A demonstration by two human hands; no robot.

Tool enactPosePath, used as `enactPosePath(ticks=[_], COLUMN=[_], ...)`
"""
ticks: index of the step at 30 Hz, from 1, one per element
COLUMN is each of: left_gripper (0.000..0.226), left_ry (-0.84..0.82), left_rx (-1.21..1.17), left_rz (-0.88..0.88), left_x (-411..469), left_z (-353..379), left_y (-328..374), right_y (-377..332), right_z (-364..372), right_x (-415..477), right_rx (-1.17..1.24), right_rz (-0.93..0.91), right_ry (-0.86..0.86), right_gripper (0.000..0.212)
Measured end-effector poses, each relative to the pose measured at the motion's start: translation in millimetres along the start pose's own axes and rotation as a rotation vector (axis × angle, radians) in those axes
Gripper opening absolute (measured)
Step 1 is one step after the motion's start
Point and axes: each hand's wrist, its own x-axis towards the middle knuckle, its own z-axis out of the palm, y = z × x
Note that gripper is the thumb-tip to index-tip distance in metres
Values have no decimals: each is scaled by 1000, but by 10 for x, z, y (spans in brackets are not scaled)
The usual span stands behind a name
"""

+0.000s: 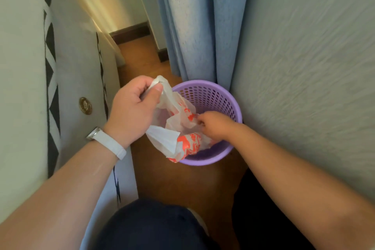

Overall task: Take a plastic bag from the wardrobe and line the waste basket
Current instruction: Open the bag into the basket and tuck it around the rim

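Observation:
A round purple waste basket (pixel 215 95) with a perforated wall stands on the wooden floor against the wall. A thin white plastic bag with orange print (pixel 178 128) hangs over the basket's left rim, partly inside it. My left hand (pixel 134 107), with a white watch on the wrist, grips one bag handle above the left rim. My right hand (pixel 213 124) reaches into the basket and pinches the bag's other side. The basket's bottom is hidden by the bag.
A white bed cover with a black pattern (pixel 50 79) fills the left side. Blue curtains (pixel 194 22) hang behind the basket, and a textured wall (pixel 304 67) runs along the right. The wooden floor (pixel 182 180) forms a narrow strip. My knee in dark trousers (pixel 150 227) is at the bottom.

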Motion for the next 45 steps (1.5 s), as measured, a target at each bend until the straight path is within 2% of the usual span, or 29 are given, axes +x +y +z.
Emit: enactPosePath(ticks=[3,6,8,11,13,16,20,24,26,30,34,41,43,45], left_gripper=[18,19,19,19,18,20,23,25,25,25,25,24,25,25], left_ry=[-19,-10,-8,-5,20,44,63,120,176,230,266,287,254,242], left_rx=[-42,-147,-183,-230,-263,-298,-292,-238,-204,-141,-119,-108,-72,-52], left_rz=[-40,-86,-111,-101,-110,-147,-152,-161,-198,-235,-275,-283,-252,-244], left_x=[-8,-9,-30,-62,-70,-64,-50,7,38,71,86,63,36,22], left_z=[74,186,247,263,223,139,79,11,-40,-89,-96,-103,-93,-88], left_y=[-17,-5,38,119,152,183,192,108,47,-22,-75,-74,-59,-61], right_y=[-173,-489,-706,-945,-1006,-958,-763,-465,-286,-52,94,29,-93,-294], right_z=[-143,-284,-364,-400,-361,-312,-353,-458,-497,-517,-512,-487,-530,-597], right_x=[-218,-495,-663,-835,-885,-921,-998,-1047,-1084,-1200,-1342,-1561,-1536,-1413], right_rx=[303,547,671,765,645,426,467,567,553,397,367,326,244,95], right_rz=[-32,-119,-178,-261,-266,-258,-130,111,210,306,368,393,303,69], right_ry=[225,240,234,258,262,337,476,777,872,908,988,955,1041,1160], right_gripper=[20,29,26,28,37,9,8,18,18,16,14,9,20,21])
